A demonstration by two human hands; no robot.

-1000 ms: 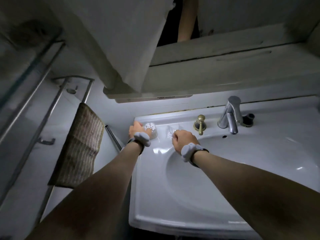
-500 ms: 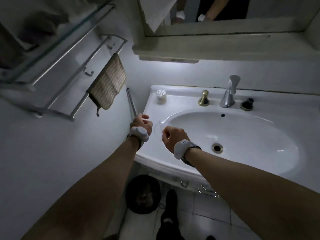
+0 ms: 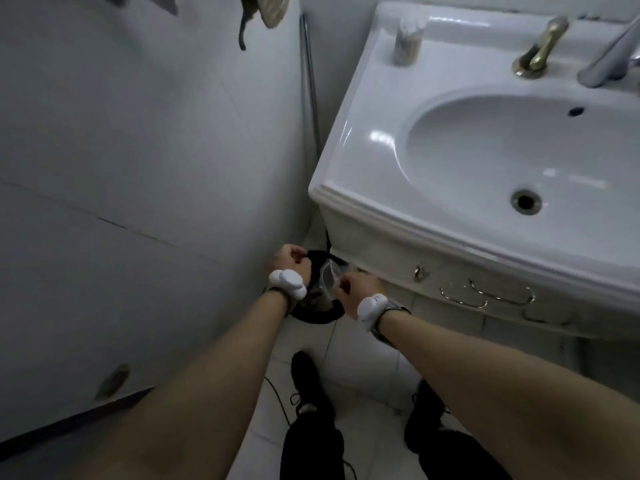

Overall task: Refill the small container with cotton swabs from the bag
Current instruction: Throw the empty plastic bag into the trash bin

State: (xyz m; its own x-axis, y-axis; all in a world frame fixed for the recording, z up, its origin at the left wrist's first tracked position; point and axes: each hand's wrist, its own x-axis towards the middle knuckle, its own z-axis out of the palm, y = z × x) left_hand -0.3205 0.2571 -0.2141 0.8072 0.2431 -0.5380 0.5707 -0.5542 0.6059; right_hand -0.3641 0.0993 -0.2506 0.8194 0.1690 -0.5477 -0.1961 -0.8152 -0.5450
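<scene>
Standing on the back left corner of the sink [image 3: 349, 140], the small container [image 3: 408, 43] holds a bundle of cotton swabs upright, their white tips showing above its rim. It sits well apart from both hands, which are low down near the floor. A crumpled clear plastic bag [image 3: 329, 276] is pinched at the fingertips of the right hand [image 3: 353, 289], which reaches forward with a straight arm, knuckles up, fingers curled in on the bag's edge. The bag hangs over the opening of a black bin [image 3: 317, 315] that stands on the tiled floor between the wall and the sink cabinet [image 3: 381, 258]. The left hand [image 3: 289, 259] is just beside the right, arm also stretched forward, its fingers curled tight into a fist above the bin's far rim; whether it grips anything cannot be told. Both wrists carry white bands. On the sink's back ledge, a brass knob [image 3: 540, 46] and a chrome tap [image 3: 609, 60] stand to the right of the container. A cloth [image 3: 273, 8] hangs on the wall at the top. Two dark shoes rest on the floor below the arms.
</scene>
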